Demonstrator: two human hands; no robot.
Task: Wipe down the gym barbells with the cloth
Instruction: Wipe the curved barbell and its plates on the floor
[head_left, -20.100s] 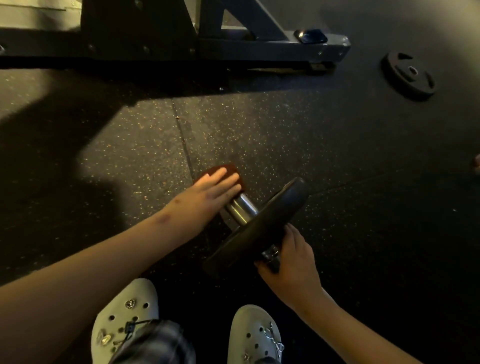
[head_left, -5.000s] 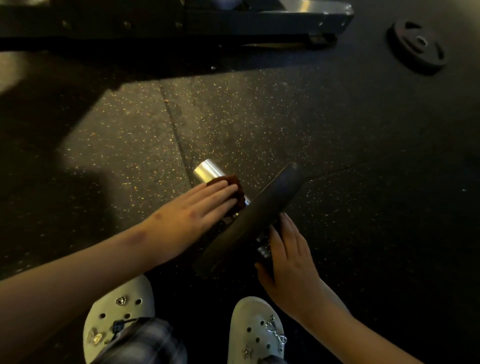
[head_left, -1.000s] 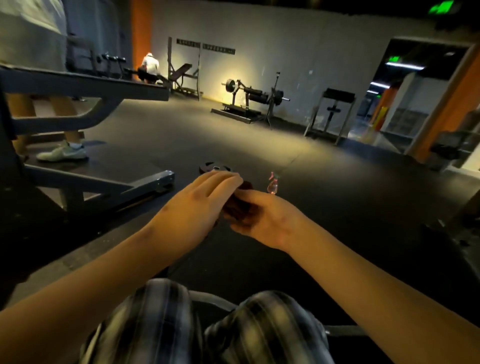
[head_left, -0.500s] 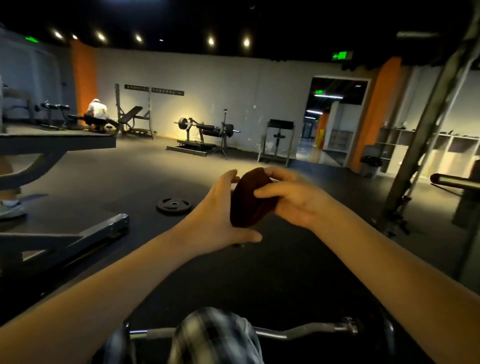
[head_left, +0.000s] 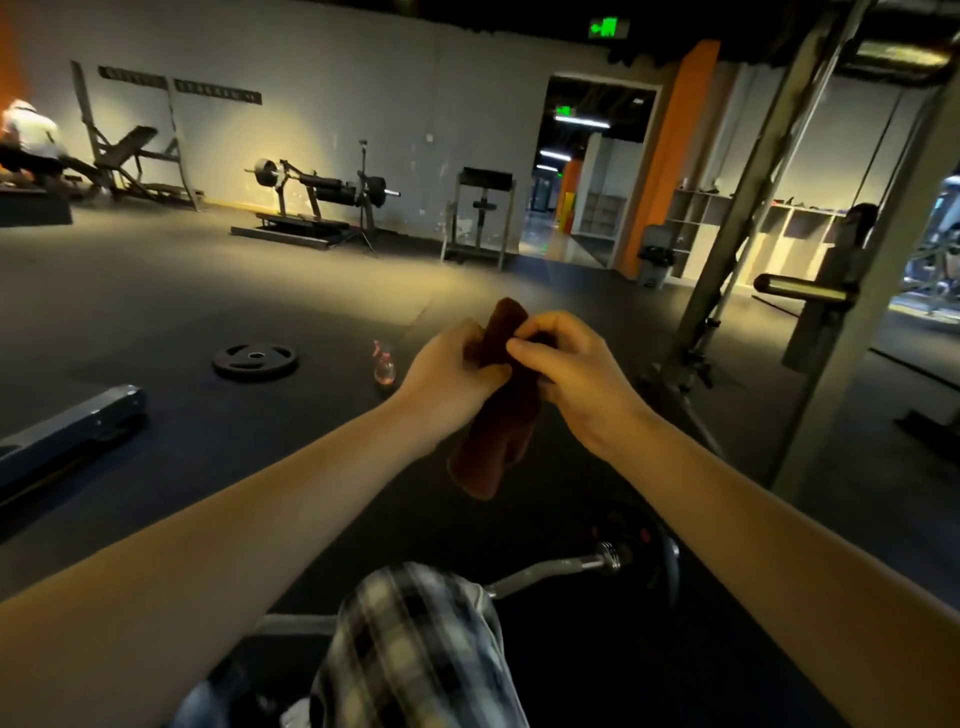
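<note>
Holding cloth (head_left: 493, 447) between left hand (head_left: 451, 375) and right hand (head_left: 569, 376); barbell (head_left: 563, 565) below.

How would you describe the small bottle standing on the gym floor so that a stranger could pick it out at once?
Start on the dark rubber floor, at the black weight plate lying flat by itself. Just right of it, left of the left hand gripping the brown cloth, stands the small spray bottle. It alone is clear, pink-tinted and upright.
</note>
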